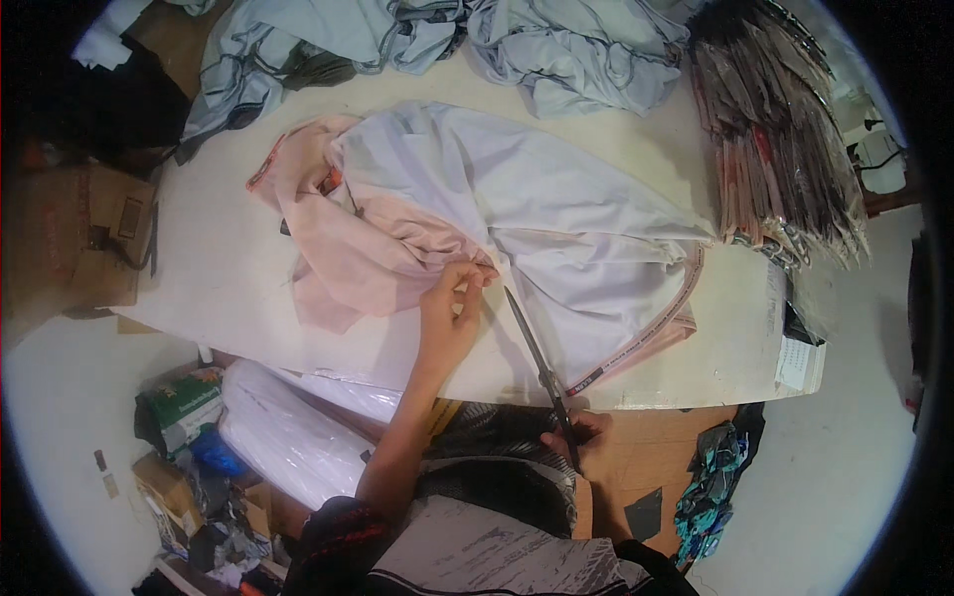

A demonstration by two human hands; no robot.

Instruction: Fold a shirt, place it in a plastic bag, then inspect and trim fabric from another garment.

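Observation:
A pale pink and white garment (556, 189) lies spread and rumpled on the white table (735, 368), with a printed tape along its right edge. At the garment's middle, where pink meets white, my left hand (453, 303) pinches a bit of the cloth between its fingertips. My right hand (588, 429) is by the table's near edge, wrapped round the handles of long dark scissors (527, 336). Their blades look closed and point up and left, the tip just right of my left fingers. Part of my right hand is hidden behind the handles.
Light blue-grey garments (576, 50) are heaped along the far side. A tall stack of bagged garments (780, 139) stands at the right rear. Left of the table is a cardboard box (75, 233); below lie a plastic-wrapped white roll (288, 432) and a dark teal bundle (711, 487).

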